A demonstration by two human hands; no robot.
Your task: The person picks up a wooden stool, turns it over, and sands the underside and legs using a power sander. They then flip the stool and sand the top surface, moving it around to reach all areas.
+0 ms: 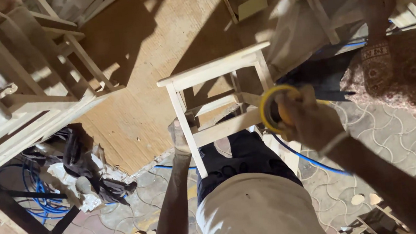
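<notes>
An unpainted wooden stool frame (213, 70) stands tilted against my knee, which is in dark trousers. My left hand (179, 137) grips one of the stool's pale legs from behind. My right hand (307, 117) is closed around a yellow round sander (274, 106), its disc pressed near the stool's lower rail. A blue hose (314, 161) runs from the sander down across the patterned tile floor.
A plywood sheet (155, 40) lies on the floor behind the stool. Stacked bare wooden furniture frames (18, 99) crowd the left, with dark rags and coiled blue hose (38, 199) beneath. More wooden frames (320, 14) and another person's patterned garment (402, 73) are at right.
</notes>
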